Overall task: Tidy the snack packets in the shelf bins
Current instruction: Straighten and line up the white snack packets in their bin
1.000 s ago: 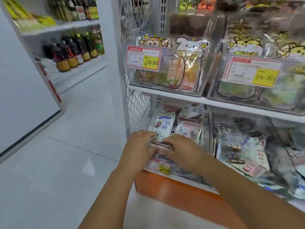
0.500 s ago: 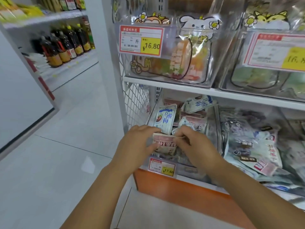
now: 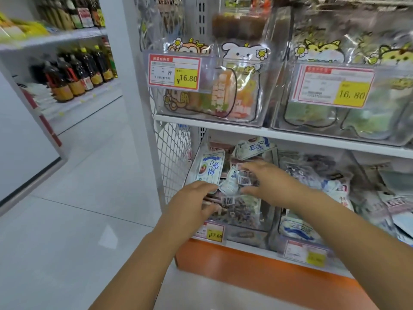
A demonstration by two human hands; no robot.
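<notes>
1. The snack packets (image 3: 241,211) are piled loose in the clear lower-left bin (image 3: 245,233) on the bottom shelf, right in front of you. It's a jumble, with some flat and some on edge.
2. Your left hand (image 3: 192,204) is at the bin's near-left corner, fingers curled round a dark packet (image 3: 225,201) that has a barcode sticker facing up.
3. Your right hand (image 3: 270,182) is further in and to the right, with a small packet (image 3: 242,179), also barcoded, pinched between thumb and fingers. The hands are close but not touching, and each has its own packet.
4. A white-and-blue packet (image 3: 210,168) stands upright against the bin's left wall, just past your left hand. A second white-and-blue one (image 3: 252,147) lies tilted at the far end.
5. On the bin's front is a yellow price tag (image 3: 214,234) reading 17.60, with the orange base (image 3: 245,265) below the shelf.
6. The neighbouring bin (image 3: 297,238) on the right holds another heap of packets, too blurry to read.
7. One shelf up are two clear bins of cartoon-animal pouches (image 3: 223,95), and each bin has a 16.80 tag (image 3: 174,72).
8. A wire mesh panel (image 3: 174,153) closes off the left end of the shelf. Far left across the aisle, dark bottles (image 3: 76,72) are lined up on a white shelf.
</notes>
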